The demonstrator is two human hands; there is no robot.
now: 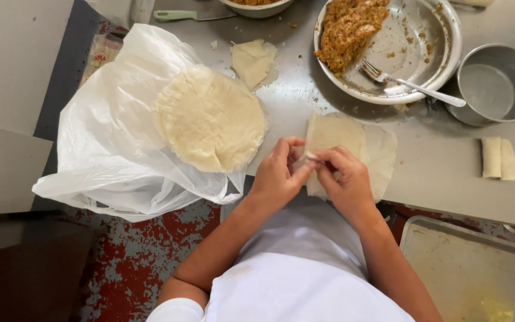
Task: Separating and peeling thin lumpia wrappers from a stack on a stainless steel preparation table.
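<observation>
At the near edge of the steel bench (436,161), we held one thin pastry wrapper (335,140), its folded edge pinched between both hands.

1. Left hand (276,173): grip narrow, fingertips closed on the wrapper's near edge; we judged this to be for peeling or folding the sheet.
2. Right hand (347,179): grip likewise narrow, pinching the same edge, touching the left fingertips. A second loose sheet (382,155) lay under and beside the wrapper.
3. Stack of round wrappers (210,119): lying on an opened white plastic bag (102,155), left of our hands; probably kept on the bag to stay clean and within reach. The bag bore no label that we could make out.
4. Torn wrapper scrap (253,59): just beyond the stack.
5. Wide metal bowl (424,53): holding brown minced filling (350,30) heaped to one side, with a fork (412,86) resting inside.
6. Small empty metal pot (499,83): just beside the bowl, to the right.
7. Two finished rolls (499,158): side by side, well apart at the right.
8. Greased metal tray (472,274): below the bench edge.
9. Green-handled knife (177,15): at the far edge.
</observation>
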